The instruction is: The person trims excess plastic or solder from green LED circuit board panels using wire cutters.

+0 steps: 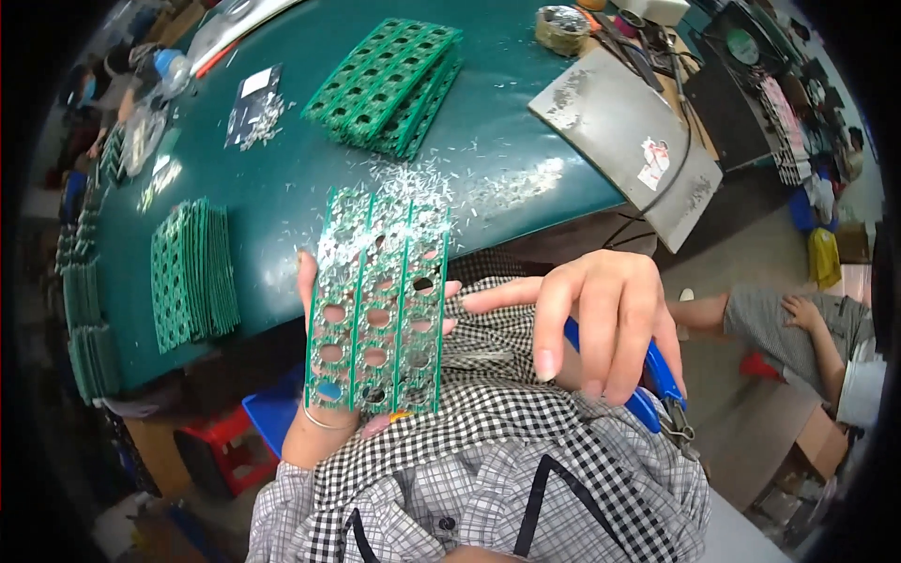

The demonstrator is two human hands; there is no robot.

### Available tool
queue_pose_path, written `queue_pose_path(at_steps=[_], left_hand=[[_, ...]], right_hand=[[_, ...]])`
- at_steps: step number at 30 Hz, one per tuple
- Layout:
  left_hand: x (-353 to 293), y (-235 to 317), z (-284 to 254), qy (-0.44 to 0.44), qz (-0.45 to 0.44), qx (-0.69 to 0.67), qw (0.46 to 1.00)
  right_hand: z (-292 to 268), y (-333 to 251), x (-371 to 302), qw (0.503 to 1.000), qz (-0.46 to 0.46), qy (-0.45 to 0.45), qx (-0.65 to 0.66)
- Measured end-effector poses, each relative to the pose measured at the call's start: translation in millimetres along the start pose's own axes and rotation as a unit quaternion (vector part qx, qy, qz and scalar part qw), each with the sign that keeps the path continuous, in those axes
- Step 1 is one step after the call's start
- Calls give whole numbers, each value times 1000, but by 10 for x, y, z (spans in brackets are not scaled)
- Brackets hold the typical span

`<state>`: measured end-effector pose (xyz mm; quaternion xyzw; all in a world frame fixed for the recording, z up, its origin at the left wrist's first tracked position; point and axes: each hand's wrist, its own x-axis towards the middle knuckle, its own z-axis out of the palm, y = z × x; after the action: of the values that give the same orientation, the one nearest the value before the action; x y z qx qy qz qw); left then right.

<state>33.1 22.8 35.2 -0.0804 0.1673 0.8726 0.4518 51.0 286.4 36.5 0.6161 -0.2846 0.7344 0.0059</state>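
A green circuit board panel [358, 310], with rows of round holes, stands tilted over my lap at the table's near edge. Behind it my left hand [307, 281] grips it, thumb at the left edge and fingertips showing past the right edge. My right hand [605, 314] is just right of the panel, index finger stretched toward it. Blue-handled cutters [664, 373] sit under that hand's curled fingers, their metal end pointing down and away from the panel. Small silvery clippings [413, 178] are scattered on the table at the panel's far end.
Stacked green panels [385, 80] lie at the far side of the green table [272, 188], and another row [195, 272] stands at the left. A grey metal plate [624, 141] juts over the right edge. Someone sits at the right [798, 328].
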Motion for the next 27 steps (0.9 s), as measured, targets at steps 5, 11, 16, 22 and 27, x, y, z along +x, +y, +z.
queue_pose_path(at_steps=[5,11,16,22,27], left_hand=[[127,27,-25,20,-4,-16,1000],[100,33,-66,82,37,10,996],[98,83,-128,184,71,28,980],[99,34,-130,208,96,49,972],[66,43,-124,107,79,32,991]], right_hand=[[203,90,-128,940,134,277,-149],[339,438,-15,703,354,265,-557],[395,631,91,702,327,240,-586],[369,735,114,695,323,221,-603],[374,749,143,685,329,219,-612]])
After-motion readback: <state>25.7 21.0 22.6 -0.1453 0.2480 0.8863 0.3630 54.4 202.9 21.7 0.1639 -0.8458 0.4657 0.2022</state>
